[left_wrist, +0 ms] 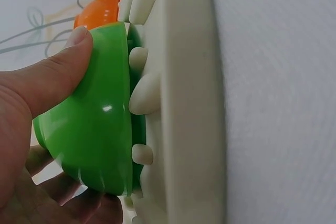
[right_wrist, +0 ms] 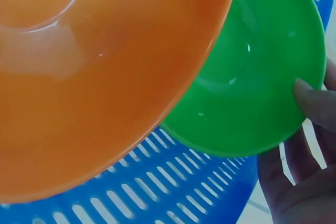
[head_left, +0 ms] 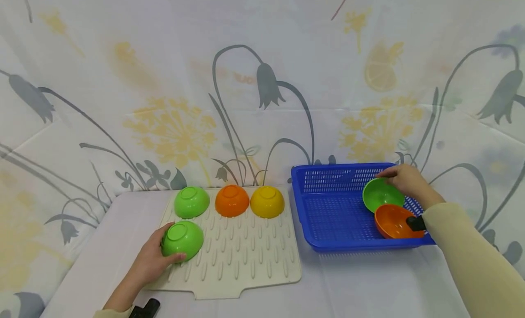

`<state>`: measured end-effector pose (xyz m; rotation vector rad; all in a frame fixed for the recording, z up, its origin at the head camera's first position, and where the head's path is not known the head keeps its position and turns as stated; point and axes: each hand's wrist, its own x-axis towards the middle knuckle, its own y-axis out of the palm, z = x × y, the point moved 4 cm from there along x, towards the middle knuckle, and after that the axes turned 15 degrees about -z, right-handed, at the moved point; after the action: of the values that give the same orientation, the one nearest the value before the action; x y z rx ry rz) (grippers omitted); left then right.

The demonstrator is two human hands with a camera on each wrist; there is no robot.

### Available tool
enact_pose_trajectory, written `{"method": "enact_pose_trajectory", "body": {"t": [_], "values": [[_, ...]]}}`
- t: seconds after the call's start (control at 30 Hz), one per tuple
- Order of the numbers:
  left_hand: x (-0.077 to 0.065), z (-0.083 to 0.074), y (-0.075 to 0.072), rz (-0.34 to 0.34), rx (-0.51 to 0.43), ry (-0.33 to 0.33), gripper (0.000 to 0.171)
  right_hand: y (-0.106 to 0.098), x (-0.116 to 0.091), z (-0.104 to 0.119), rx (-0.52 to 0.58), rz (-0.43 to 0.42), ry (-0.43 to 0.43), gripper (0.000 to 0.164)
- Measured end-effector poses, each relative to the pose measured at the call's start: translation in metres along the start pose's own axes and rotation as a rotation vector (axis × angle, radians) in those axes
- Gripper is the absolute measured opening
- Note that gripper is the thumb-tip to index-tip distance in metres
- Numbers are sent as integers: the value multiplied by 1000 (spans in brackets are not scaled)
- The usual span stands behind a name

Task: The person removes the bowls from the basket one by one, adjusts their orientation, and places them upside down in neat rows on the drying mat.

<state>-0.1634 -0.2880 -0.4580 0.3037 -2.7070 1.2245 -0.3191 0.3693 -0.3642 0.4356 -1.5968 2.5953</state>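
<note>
My left hand [head_left: 152, 259] grips an upside-down green bowl [head_left: 185, 243] at the front left of the cream drying board [head_left: 246, 270]. In the left wrist view its thumb and fingers wrap opposite sides of that bowl, whose rim lies against the board's pegs. Over at the blue basket [head_left: 328, 246], my right hand [head_left: 406, 180] pinches the rim of another green bowl [right_wrist: 262, 66], with the thumb inside and the fingers behind. An orange bowl [head_left: 391, 221] leans in the basket just in front of it, hiding part of the green one in the right wrist view.
Along the board's back edge sit three upside-down bowls: a green bowl [head_left: 192, 203], an orange bowl [head_left: 232, 202] and a yellow bowl [head_left: 267, 202]. A white cloth [head_left: 328, 286] covers the table, and a patterned curtain [head_left: 184, 58] hangs behind.
</note>
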Motion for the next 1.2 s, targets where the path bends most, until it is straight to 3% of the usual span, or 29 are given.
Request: {"method": "enact_pose_trajectory", "body": {"t": [0.23, 0.43, 0.53, 0.93, 1.2], "values": [[-3, -4, 0, -5, -4, 3, 102, -10, -2, 6, 6, -112, 46, 24], [-4, -3, 0, -13, 6, 9, 101, -18, -4, 15, 44, -301, -5, 20], [-3, -1, 0, -12, 15, 14, 102, -24, -4, 21, 75, -341, -21, 19], [-2, -4, -2, -7, 28, 32, 102, -22, -12, 65, 186, -231, -77, 23], [-1, -4, -3, -11, 64, 47, 102, -21, -24, 92, 277, -95, -11, 32]]}}
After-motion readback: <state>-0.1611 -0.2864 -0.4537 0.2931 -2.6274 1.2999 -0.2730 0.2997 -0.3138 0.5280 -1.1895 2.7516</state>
